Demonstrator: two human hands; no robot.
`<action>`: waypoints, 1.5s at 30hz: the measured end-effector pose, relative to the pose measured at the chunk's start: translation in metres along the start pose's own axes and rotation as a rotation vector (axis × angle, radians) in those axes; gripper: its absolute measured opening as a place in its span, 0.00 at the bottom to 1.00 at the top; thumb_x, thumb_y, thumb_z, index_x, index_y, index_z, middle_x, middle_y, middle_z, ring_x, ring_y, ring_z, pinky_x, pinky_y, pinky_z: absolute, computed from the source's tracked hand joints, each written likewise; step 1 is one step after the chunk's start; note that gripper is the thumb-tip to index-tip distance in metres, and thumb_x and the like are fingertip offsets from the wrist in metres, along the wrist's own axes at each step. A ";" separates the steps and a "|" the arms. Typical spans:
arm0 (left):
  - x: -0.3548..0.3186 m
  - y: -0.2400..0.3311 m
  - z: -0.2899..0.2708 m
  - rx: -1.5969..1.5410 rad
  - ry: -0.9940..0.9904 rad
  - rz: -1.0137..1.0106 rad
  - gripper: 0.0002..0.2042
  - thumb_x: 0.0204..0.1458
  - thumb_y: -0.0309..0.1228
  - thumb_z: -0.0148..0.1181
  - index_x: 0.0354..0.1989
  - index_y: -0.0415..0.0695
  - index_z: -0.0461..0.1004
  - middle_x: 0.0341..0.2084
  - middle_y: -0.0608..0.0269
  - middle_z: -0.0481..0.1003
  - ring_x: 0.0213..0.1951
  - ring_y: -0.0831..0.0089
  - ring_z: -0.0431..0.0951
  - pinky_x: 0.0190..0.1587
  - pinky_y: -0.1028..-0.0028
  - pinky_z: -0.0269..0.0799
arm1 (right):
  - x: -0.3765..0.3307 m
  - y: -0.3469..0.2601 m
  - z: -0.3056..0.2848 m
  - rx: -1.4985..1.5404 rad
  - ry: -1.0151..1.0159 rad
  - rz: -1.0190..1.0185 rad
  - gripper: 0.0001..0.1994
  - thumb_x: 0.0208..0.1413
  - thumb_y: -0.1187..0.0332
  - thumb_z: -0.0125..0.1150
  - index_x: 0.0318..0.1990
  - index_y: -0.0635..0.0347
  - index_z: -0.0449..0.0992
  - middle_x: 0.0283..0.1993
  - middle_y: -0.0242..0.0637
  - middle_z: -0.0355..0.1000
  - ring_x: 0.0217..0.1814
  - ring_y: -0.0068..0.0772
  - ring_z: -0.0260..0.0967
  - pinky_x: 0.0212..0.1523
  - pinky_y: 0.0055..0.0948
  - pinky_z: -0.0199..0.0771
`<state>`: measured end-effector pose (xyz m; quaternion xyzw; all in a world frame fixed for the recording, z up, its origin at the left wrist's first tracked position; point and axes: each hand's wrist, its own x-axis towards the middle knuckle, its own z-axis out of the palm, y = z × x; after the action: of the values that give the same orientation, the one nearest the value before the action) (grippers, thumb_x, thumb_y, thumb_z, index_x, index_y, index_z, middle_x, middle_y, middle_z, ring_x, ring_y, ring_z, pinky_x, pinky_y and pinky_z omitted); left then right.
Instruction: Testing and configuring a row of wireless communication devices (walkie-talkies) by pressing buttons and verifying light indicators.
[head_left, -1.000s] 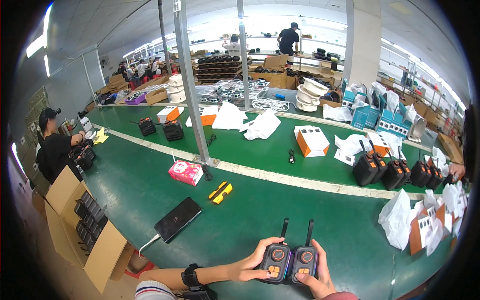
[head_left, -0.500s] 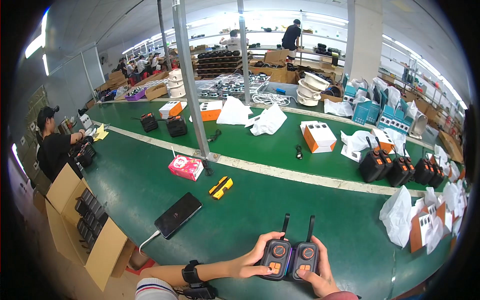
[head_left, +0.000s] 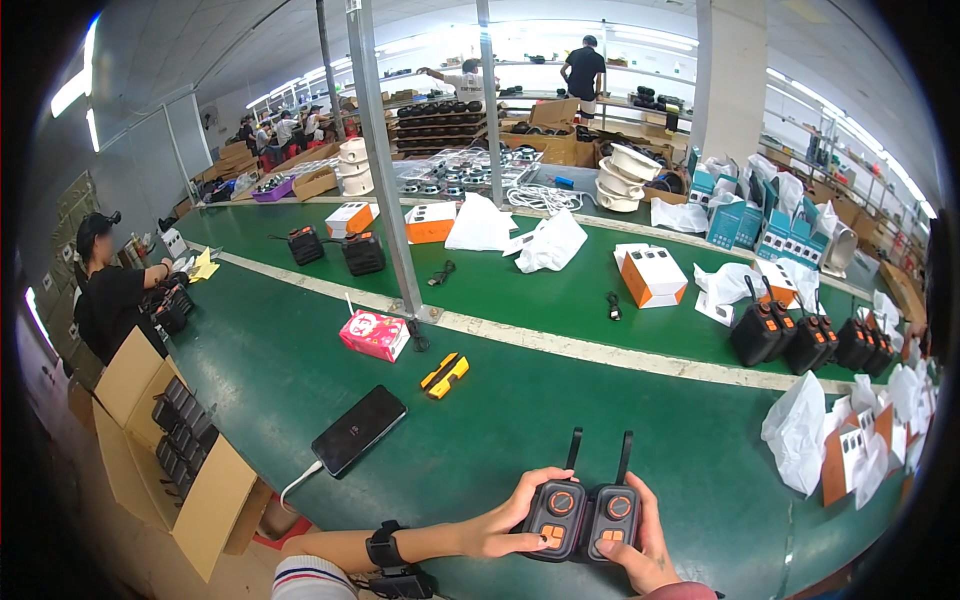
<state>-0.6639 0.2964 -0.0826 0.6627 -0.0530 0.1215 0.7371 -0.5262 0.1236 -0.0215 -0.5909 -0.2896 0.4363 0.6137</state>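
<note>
Two small black units that look like portable speakers stand side by side near the table's front edge, each with a round orange-ringed dial, orange buttons and an upright black strap. My left hand [head_left: 508,524] is closed round the left speaker [head_left: 561,508], its thumb on the orange buttons. Round the right speaker [head_left: 613,510] my right hand [head_left: 650,540] is closed, with the thumb on that one's buttons. Their inner sides are close together. Left of my hands lies a black phone [head_left: 360,430] with a white cable plugged in. Beyond it rests a yellow-and-black tool [head_left: 445,375].
A pink carton [head_left: 374,335] stands by a metal post [head_left: 385,180]. Across a pale rail, the green belt [head_left: 500,295] carries orange-white boxes [head_left: 652,275], white wrapping and black strapped units [head_left: 757,333]. An open cardboard box [head_left: 215,500] is at left, a co-worker [head_left: 110,290] beyond.
The boxes, wrapping and black units on the far belt have shifted right. A blue-purple glow between my two speakers is no longer visible. My hands have hardly moved.
</note>
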 end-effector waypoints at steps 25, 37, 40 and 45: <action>0.002 -0.005 0.001 0.065 -0.013 0.090 0.36 0.50 0.29 0.53 0.66 0.37 0.43 0.61 0.53 0.46 0.66 0.63 0.46 0.66 0.65 0.43 | -0.004 0.005 -0.003 0.162 -0.058 -0.027 0.45 0.49 0.60 0.66 0.69 0.50 0.41 0.60 0.38 0.59 0.62 0.34 0.58 0.62 0.33 0.58; 0.003 -0.005 -0.001 0.106 -0.028 0.123 0.34 0.49 0.27 0.53 0.65 0.41 0.45 0.61 0.48 0.46 0.65 0.59 0.49 0.65 0.63 0.46 | -0.004 0.009 -0.003 0.172 -0.061 -0.030 0.44 0.50 0.64 0.63 0.70 0.50 0.39 0.61 0.41 0.58 0.63 0.35 0.59 0.62 0.34 0.58; 0.001 -0.003 -0.001 0.122 -0.024 0.110 0.33 0.49 0.25 0.54 0.64 0.45 0.45 0.61 0.44 0.45 0.64 0.57 0.51 0.64 0.61 0.49 | -0.002 0.008 -0.002 0.172 -0.069 -0.020 0.44 0.51 0.64 0.63 0.70 0.51 0.39 0.61 0.41 0.58 0.63 0.35 0.58 0.62 0.34 0.58; 0.005 -0.003 0.002 0.099 -0.029 0.125 0.33 0.49 0.24 0.54 0.64 0.45 0.45 0.61 0.45 0.46 0.64 0.57 0.51 0.64 0.61 0.49 | -0.005 0.010 -0.006 0.142 -0.055 -0.049 0.44 0.51 0.62 0.64 0.70 0.51 0.39 0.61 0.40 0.58 0.63 0.35 0.58 0.63 0.33 0.57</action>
<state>-0.6581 0.2945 -0.0838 0.6955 -0.0992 0.1602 0.6934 -0.5258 0.1154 -0.0313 -0.5264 -0.2893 0.4566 0.6563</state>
